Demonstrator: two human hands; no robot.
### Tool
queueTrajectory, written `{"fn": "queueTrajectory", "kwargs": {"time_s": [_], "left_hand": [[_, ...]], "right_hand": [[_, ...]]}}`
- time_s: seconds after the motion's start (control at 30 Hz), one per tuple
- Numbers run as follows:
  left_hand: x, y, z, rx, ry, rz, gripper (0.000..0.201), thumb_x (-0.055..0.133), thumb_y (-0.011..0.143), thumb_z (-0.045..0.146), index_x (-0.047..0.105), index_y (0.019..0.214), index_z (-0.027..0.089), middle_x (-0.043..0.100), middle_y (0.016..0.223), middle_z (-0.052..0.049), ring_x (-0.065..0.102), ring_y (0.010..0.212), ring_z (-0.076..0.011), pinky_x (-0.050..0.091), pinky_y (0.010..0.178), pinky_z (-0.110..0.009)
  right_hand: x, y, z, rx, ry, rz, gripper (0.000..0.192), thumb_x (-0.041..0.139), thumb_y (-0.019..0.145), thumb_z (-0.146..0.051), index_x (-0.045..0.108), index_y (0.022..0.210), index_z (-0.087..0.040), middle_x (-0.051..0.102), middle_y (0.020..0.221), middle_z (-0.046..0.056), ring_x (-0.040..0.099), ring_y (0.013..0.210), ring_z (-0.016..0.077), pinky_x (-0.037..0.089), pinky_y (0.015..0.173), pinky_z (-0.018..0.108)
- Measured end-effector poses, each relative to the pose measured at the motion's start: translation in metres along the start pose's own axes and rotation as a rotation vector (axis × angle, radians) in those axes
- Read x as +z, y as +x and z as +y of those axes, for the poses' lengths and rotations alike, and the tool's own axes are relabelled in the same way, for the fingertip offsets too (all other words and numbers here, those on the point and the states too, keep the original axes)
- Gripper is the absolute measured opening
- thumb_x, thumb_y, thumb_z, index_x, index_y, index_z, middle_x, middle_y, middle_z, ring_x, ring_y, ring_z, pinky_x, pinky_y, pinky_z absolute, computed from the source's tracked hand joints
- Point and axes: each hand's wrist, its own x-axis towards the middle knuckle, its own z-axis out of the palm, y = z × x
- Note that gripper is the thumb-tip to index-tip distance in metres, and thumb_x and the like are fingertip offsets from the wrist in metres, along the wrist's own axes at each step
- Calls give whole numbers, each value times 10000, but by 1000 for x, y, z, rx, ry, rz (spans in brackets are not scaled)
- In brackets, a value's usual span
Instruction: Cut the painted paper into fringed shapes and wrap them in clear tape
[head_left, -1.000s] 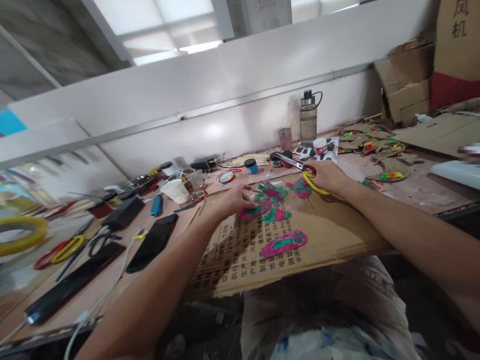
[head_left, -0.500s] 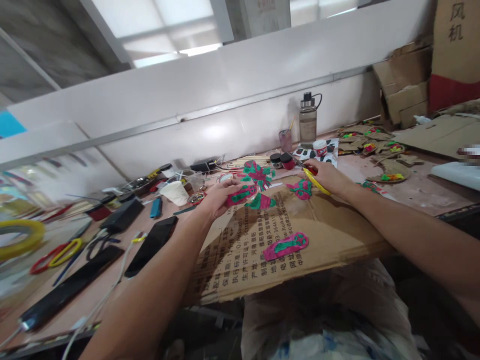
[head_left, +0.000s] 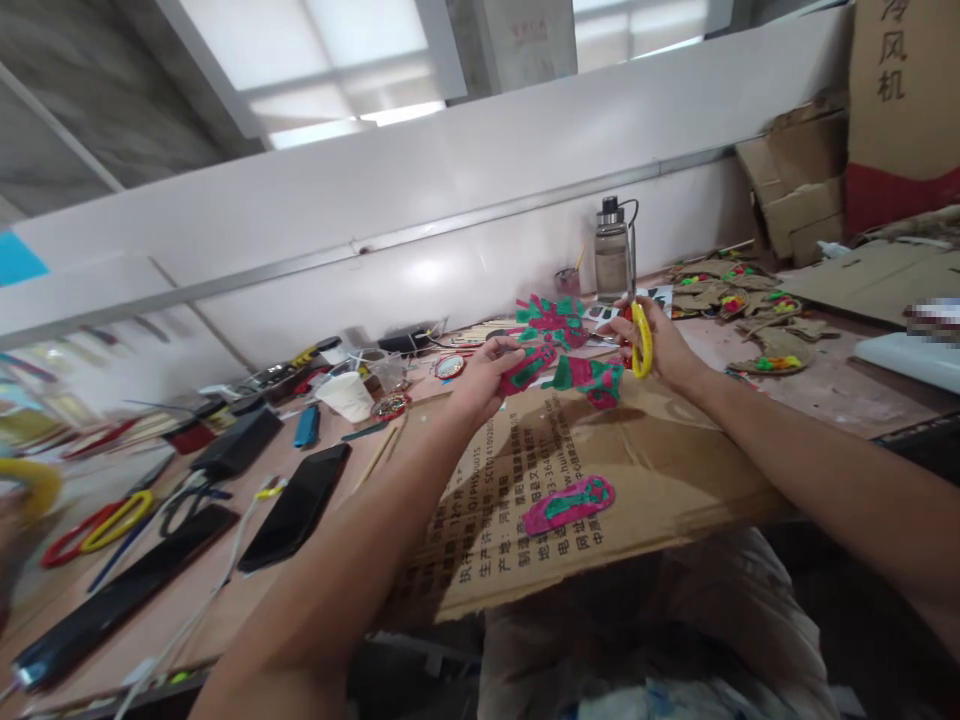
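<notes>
Over the cardboard sheet (head_left: 480, 560), my left hand (head_left: 480, 380) pinches a pink-and-green painted cutout (head_left: 529, 368). A fringed part (head_left: 551, 320) and a wider part (head_left: 589, 375) in the same colours lie just beyond my fingers; whether they all join is unclear. My right hand (head_left: 664, 345) grips yellow-handled scissors (head_left: 641, 340) to the right of the cutout. Their blades are spread wide, one upward and one leftward toward the painted parts. A long, rounded pink-and-green cutout (head_left: 570, 505) rests on the cardboard nearer to me.
Left on the table are a black phone (head_left: 296, 508), red-and-yellow scissors (head_left: 112, 520), a white cup (head_left: 345, 395) and cables. A water bottle (head_left: 611, 255) stands behind my right hand. Brown decorated pieces (head_left: 780, 350) lie at the right. A blurred yellow ring (head_left: 30, 490) is at the left edge.
My left hand has moved right with the cutout, closer to the scissors. The scissors in my right hand have turned more upright and their blades have spread apart.
</notes>
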Motion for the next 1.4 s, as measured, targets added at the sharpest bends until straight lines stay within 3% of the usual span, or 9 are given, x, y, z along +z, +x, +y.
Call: {"fn": "queueTrajectory", "kwargs": {"time_s": [0.2,0.3,0.43,0.63,0.83,0.97,1.17,1.4], "left_hand": [[34,-2,-5,-69,6,-83,378,900,597,122,660,884,173,780,891,-61,762,805,-203,612,728,-295],[42,-4,-4,-111,27,-146,319,913,626,213,714,864,142,796,890,-97,763,779,-220,617,721,-308],[47,-7,-2,-103,62,-116,272,909,664,299,733,786,132,788,797,-94,736,662,-207,596,614,-289],[39,-14,13,-34,-30,15,188,876,714,192,700,760,146,774,768,-50,732,669,-165,589,620,-243],[19,-10,17,2,-114,77,188,864,719,149,683,770,146,753,710,-40,701,610,-142,579,586,-223],[12,-4,15,7,-158,121,190,856,723,139,675,779,148,761,721,-46,712,628,-147,581,571,-221],[11,-1,10,-8,-165,153,169,829,761,165,681,842,154,768,752,-40,724,642,-150,594,594,-233],[13,6,2,77,-282,214,198,835,767,211,653,834,168,777,772,-34,751,722,-175,618,702,-271]], "right_hand": [[-4,-5,-6,-7,96,74,594,881,602,-461,444,966,-289,508,673,-106,462,452,91,405,435,247],[-4,-8,-9,-14,116,57,572,867,607,-437,457,973,-281,523,684,-104,469,457,87,395,438,243],[-1,-8,-11,-26,112,10,527,852,635,-452,489,975,-274,539,680,-95,473,499,93,395,475,237],[-3,-2,-6,-22,-19,39,437,688,803,-641,501,949,-275,641,742,-41,434,487,103,335,443,230],[-10,-6,0,-30,-278,-167,448,624,864,-689,572,879,-245,624,714,-16,527,521,129,416,478,257],[-8,-10,-2,-11,-253,-231,486,614,844,-720,584,927,-242,611,723,-27,520,481,117,413,439,258],[-8,-8,-4,4,-265,-222,388,578,904,-635,587,880,-248,642,721,-10,573,539,149,457,492,273],[-9,-5,4,-10,-257,-207,447,668,841,-659,617,944,-227,606,679,-24,534,518,126,416,466,242]]}}
